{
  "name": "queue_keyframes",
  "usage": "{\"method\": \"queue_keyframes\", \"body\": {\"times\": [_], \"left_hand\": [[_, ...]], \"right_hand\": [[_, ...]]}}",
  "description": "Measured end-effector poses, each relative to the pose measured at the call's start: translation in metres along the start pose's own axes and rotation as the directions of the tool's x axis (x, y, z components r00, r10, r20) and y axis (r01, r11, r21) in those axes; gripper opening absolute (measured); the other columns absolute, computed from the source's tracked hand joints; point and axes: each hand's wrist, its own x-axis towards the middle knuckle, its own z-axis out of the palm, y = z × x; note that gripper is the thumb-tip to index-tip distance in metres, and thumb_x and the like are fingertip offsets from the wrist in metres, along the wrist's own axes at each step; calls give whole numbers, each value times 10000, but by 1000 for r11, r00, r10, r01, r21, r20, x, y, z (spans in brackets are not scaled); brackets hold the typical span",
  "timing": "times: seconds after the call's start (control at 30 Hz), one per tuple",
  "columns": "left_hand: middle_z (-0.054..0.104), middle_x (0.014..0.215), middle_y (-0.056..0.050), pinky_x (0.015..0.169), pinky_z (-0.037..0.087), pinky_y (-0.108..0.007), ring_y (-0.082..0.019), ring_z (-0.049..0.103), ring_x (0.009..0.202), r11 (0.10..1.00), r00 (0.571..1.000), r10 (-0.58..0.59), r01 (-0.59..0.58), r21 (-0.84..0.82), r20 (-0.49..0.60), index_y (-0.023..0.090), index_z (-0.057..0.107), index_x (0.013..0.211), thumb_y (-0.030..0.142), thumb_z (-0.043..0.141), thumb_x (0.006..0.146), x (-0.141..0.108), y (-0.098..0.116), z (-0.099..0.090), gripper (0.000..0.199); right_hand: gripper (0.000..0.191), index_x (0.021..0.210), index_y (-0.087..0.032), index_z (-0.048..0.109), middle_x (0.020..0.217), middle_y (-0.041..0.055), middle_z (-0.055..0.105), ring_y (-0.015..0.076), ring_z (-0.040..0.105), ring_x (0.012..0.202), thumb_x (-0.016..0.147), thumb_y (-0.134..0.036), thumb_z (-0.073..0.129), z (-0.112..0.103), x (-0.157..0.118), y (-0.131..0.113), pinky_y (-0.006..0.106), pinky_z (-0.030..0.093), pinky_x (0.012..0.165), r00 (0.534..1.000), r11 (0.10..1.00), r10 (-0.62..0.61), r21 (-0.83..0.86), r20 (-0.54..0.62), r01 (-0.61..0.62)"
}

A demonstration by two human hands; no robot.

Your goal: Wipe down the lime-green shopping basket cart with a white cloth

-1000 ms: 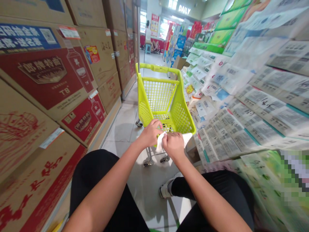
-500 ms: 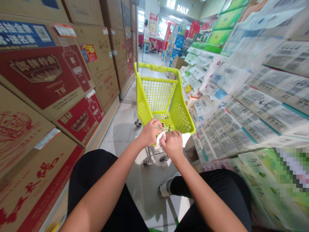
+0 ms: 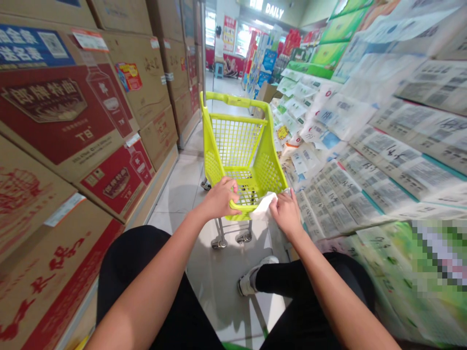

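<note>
Cart [image 3: 268,167]: yellow-green, at 12 o'clock; uneven pressure could roll its casters [image 3: 219,242].
Cloth [image 3: 263,206]: white, over the cart's 5 o'clock corner; a loose pinch could drop it.
Right hand [image 3: 288,211]: pinching the cloth.
Left hand [image 3: 221,197]: curled over the near rim [image 3: 242,208], 7 o'clock.
Carton [image 3: 62,104]: 10 o'clock, "郎牌特曲", "T8".
Wrapped packs [image 3: 365,163]: 3 o'clock, handwritten "14.5".
Sign [image 3: 274,10]: towards 1 o'clock, "DAILY".

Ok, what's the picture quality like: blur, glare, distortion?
Head view, centre: left hand, right hand and cart look fairly clear; head view, right: stacked packs stretch and smear, pixelated patch below; head view, back: windows wash out white.
</note>
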Motion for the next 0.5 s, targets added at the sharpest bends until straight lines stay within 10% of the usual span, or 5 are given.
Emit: {"method": "queue_keyframes", "body": {"times": [0.27, 0.5], "left_hand": [[571, 1115, -93, 991, 481, -436, -289, 474, 1181, 1000, 999, 3, -3, -8, -34, 206, 724, 753, 152, 679, 804, 3, 7, 9, 87], [558, 1108, -79, 1088, 444, -463, -309, 436, 1251, 994, 1000, 14, -11, -110, 18, 195, 637, 630, 358, 875, 677, -4, -5, -6, 292]], "right_hand": [[356, 904, -189, 658, 873, 83, 680, 235, 555, 863, 1054, -387, 403, 13, 3, -87, 357, 329, 832, 988, 986, -155, 58, -4, 155], [456, 835, -196, 640, 824, 83, 644, 237, 517, 828, 1034, -530, 402, 18, -3, -13, 360, 320, 789, 973, 973, -229, -28, 11, 230]]}}
